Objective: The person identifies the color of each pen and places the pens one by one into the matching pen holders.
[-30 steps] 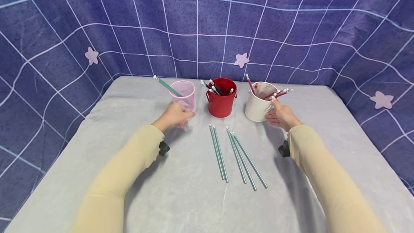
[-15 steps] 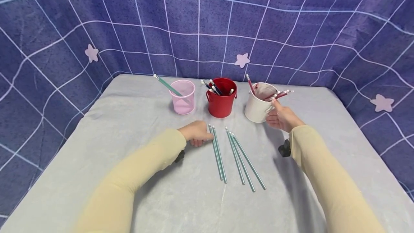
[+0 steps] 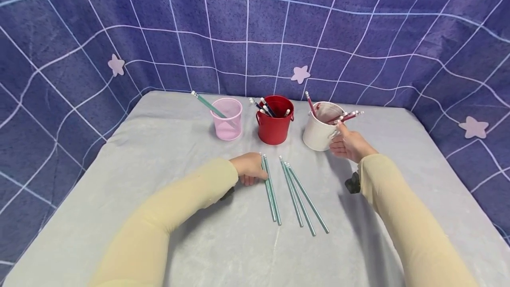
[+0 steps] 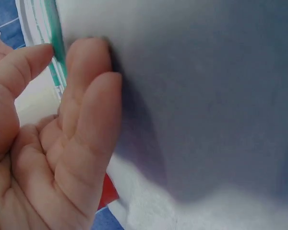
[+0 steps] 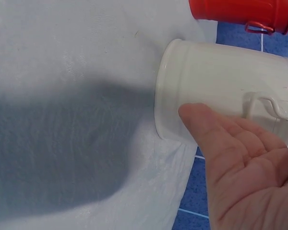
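In the head view my left hand (image 3: 251, 168) lies over the upper ends of two teal pencils (image 3: 272, 194), its thumb by the nearer one. The left wrist view shows a teal pencil (image 4: 55, 31) beyond the thumb tip, with thumb and fingers apart. My right hand (image 3: 350, 145) is at the right side of the white bucket (image 3: 316, 134), its upper digit at the eraser ends of dark red pencils (image 3: 350, 115). The right wrist view shows one finger extended along the bucket wall below its handle (image 5: 266, 98); the thumb and index tips are out of frame.
Three more teal pencils (image 3: 300, 194) lie fanned on the grey cloth (image 3: 223, 242). A pink bucket (image 3: 228, 129) holds teal pencils leaning left. A red bucket (image 3: 274, 129) between the other two holds several dark blue pencils (image 3: 259, 105). A blue gridded cloth (image 3: 227, 21) hangs behind.
My left hand has moved from beside the pink bucket down and right to the two teal pencils on the cloth. My right hand stays at the white bucket.
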A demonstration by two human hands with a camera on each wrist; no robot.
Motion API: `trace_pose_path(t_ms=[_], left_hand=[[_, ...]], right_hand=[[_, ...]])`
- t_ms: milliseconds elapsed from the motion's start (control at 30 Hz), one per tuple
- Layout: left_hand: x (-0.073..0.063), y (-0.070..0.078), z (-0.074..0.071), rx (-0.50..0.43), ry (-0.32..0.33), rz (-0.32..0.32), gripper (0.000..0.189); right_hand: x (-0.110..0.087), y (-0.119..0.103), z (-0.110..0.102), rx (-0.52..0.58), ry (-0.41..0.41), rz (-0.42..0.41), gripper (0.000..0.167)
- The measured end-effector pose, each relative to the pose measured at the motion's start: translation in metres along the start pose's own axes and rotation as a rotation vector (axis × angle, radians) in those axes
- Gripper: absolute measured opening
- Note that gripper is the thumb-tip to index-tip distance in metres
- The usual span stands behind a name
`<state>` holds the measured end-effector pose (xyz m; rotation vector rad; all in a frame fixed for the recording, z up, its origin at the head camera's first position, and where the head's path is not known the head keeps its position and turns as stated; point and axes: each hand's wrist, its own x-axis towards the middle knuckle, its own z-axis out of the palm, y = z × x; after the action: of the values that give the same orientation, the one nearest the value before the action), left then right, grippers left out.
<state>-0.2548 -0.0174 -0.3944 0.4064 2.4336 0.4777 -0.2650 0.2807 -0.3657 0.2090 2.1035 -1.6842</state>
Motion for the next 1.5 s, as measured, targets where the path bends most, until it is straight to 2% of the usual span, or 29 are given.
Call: trace_pose_path(t_ms=[233, 400, 533, 633, 833, 1033, 1233, 1400, 1500], left_hand=[[-0.002, 0.003, 0.001, -0.029, 0.018, -0.046, 0.030], [-0.001, 0.004, 0.005, 0.003, 0.033, -0.043, 0.034], [0.000, 0.002, 0.006, 0.005, 0.030, -0.031, 0.028], [-0.001, -0.002, 0.006, -0.060, 0.023, -0.021, 0.025], [-0.005, -0.013, 0.002, -0.265, 0.003, -0.016, 0.025], [-0.013, -0.022, -0.014, -0.346, 0.009, 0.021, 0.022], [-0.024, -0.022, -0.038, -0.444, 0.100, 0.047, 0.019], [-0.035, -0.017, -0.059, -0.559, 0.146, 0.052, 0.022], [-0.042, -0.016, -0.071, -0.627, 0.175, 0.100, 0.020]], right_hand=[[-0.001, -0.001, 0.001, -0.003, 0.003, -0.013, 0.086], [-0.002, -0.001, 0.002, -0.005, 0.023, -0.012, 0.086], [-0.001, 0.001, 0.003, -0.003, 0.032, -0.008, 0.086], [0.000, 0.002, 0.003, -0.004, 0.031, -0.007, 0.086], [-0.001, 0.001, 0.003, -0.025, 0.032, -0.006, 0.086], [0.000, 0.001, 0.002, -0.036, 0.023, -0.005, 0.085], [0.000, 0.003, 0.001, -0.040, 0.022, -0.013, 0.086], [-0.001, 0.002, 0.001, -0.052, 0.019, -0.018, 0.087], [-0.001, 0.001, 0.001, -0.051, 0.022, -0.016, 0.087]])
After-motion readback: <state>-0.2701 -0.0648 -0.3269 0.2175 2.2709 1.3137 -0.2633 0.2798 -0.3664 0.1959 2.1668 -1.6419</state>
